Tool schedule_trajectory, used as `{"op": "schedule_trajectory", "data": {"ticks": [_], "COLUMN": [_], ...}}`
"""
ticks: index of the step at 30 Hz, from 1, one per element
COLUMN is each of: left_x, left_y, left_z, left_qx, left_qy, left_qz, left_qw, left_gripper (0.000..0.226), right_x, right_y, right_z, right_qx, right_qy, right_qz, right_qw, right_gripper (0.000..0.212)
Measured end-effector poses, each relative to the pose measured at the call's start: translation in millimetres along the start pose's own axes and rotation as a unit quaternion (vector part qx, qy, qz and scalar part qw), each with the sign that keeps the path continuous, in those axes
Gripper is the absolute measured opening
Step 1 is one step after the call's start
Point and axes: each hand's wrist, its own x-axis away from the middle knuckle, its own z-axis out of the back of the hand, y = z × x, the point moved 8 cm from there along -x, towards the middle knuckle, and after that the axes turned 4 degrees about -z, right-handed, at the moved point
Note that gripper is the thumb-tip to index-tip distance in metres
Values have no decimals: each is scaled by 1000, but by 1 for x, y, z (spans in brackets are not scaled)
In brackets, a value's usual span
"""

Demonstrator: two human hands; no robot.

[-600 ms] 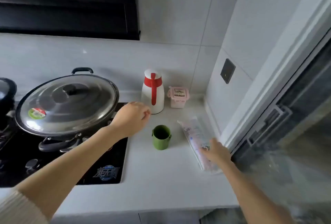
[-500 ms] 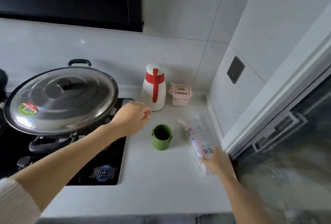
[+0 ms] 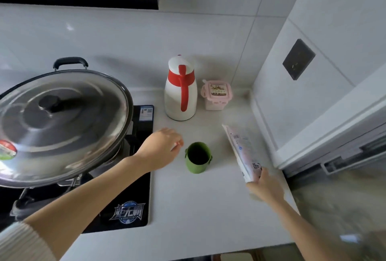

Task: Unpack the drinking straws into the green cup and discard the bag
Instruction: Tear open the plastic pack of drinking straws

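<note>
The green cup (image 3: 198,157) stands upright and empty on the white counter (image 3: 194,208), just right of the stove. My left hand (image 3: 159,148) hovers beside its left side with the fingers loosely curled, holding nothing. A clear plastic bag of drinking straws (image 3: 243,150) with printed labels points away from me at the counter's right. My right hand (image 3: 264,185) grips the near end of that bag, whose far end is tilted up off the counter.
A big steel wok lid (image 3: 60,120) covers the black stove (image 3: 137,208) on the left. A white jug with a red handle (image 3: 180,89) and a small pink lidded box (image 3: 216,95) stand at the back. A wall with a dark socket (image 3: 298,59) closes the right side.
My right hand slid down to the bag's near end and closed on it, and the bag now tilts up. My left hand sank a little toward the cup.
</note>
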Motion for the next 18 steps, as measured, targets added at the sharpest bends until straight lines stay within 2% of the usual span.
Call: {"op": "schedule_trajectory", "data": {"ticks": [3,4,6,8,10,13,15,18], "left_x": [3,3,5,5,6,11,16,20], "left_y": [18,26,45,68,96,134,151,158], "left_z": [-8,-9,-13,-16,-17,-11,-9,3], "left_qx": [15,20,44,75,130,223,214,136], "left_qy": [-24,-32,-47,-80,-114,-151,-160,-89], "left_qz": [-28,-37,-43,-41,-40,-22,-33,-67], "left_qw": [999,999,997,993,984,963,963,984], "left_gripper": [16,17,18,19,18,20,33,44], "right_x": [44,61,97,127,149,173,186,198], "right_y": [-12,-14,-19,-28,-37,-48,-58,-71], "right_z": [13,17,25,38,48,51,52,52], "right_qx": [-143,-210,-338,-429,-467,-496,-514,-533], "right_qy": [-140,-205,-323,-390,-437,-482,-491,-497], "right_qz": [-30,-59,-117,-155,-168,-181,-179,-177], "right_qw": [979,954,876,800,750,699,680,661], "right_gripper": [46,43,34,31,34,42,42,47]}}
